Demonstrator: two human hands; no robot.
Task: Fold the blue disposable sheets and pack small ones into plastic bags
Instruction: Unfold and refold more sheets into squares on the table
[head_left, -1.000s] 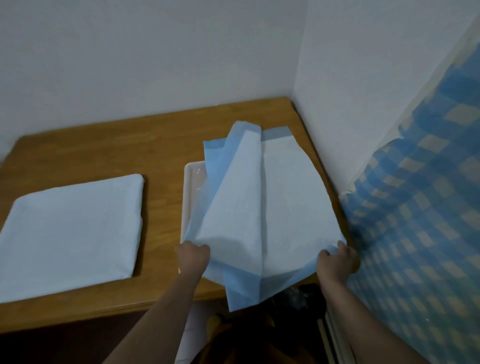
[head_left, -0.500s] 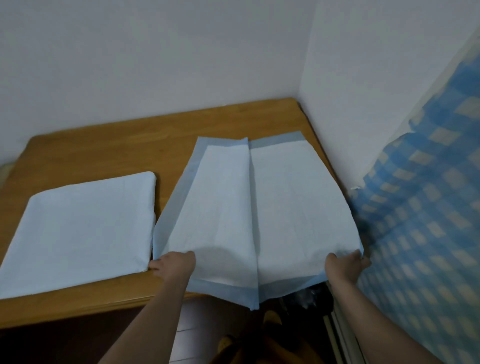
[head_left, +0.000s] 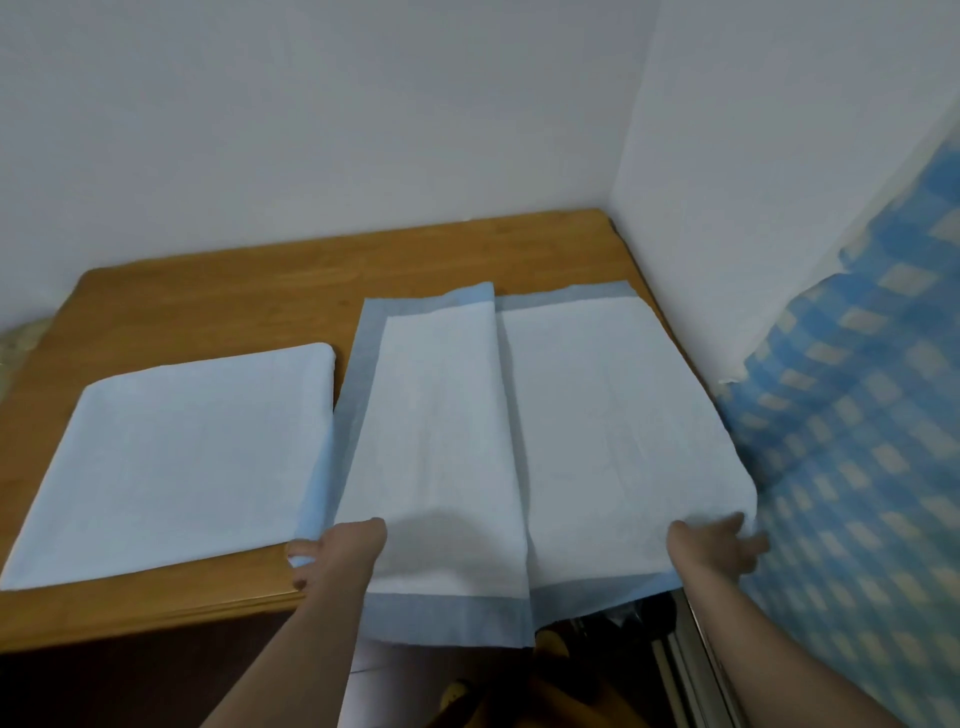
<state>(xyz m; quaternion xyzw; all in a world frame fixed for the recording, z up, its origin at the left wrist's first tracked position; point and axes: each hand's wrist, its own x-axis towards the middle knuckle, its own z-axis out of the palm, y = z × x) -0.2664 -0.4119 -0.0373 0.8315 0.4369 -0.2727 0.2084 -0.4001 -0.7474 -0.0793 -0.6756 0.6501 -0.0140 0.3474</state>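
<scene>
A blue disposable sheet (head_left: 519, 441) now lies spread flat across the right half of a wooden table (head_left: 218, 306), its near edge hanging over the table's front at lower centre. A second ago it was bunched and lifted, peaked over a white tray that no longer shows. The spreading looks finished, and the folding proper can begin.

The left hand (head_left: 340, 551) grips the sheet's lower left corner, thumb and fingers curled round the blue border. The right hand (head_left: 717, 540) is blurred at the lower right corner; fingers look extended over the edge, but whether they pinch it cannot be told.

Counted: one open sheet with a centre crease, one folded stack of sheets (head_left: 171, 457) at left, just touching it, two hands. No plastic bags in view.
</scene>
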